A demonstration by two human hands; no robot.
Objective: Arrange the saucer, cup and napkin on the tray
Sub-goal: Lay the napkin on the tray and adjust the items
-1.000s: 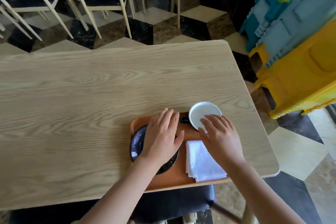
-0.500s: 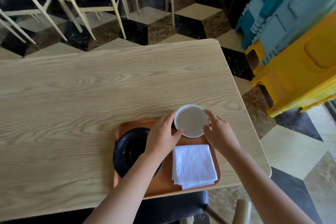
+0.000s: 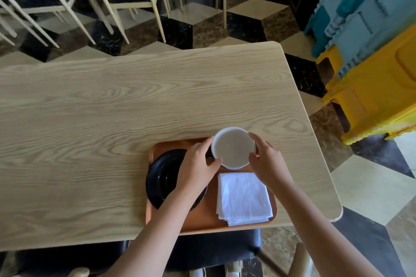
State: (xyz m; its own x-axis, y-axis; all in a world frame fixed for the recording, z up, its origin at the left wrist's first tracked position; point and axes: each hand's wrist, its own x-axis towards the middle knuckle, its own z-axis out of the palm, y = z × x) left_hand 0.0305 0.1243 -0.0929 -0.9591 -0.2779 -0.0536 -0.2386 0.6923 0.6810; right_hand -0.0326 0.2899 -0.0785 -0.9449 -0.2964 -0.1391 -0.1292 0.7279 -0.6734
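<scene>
Two hands clasp the white cup (image 3: 233,148) from 9 and 3 o'clock: left hand (image 3: 198,164), right hand (image 3: 266,162). Cup sits upright, mouth upward, at the tray's (image 3: 202,218) 12 o'clock edge; black saucer (image 3: 162,177) at 9, napkin (image 3: 243,198) at 4 o'clock, long axis toward 12

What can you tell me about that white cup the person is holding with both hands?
The white cup is round, smooth and glossy like ceramic, seen from above; its inside looks pale beige. It sits upright at the far edge of the orange tray, beyond the folded white napkin and right of the black saucer. The left hand and right hand grip its rim from opposite sides. Whether it rests on the tray or is lifted, I cannot tell.
</scene>
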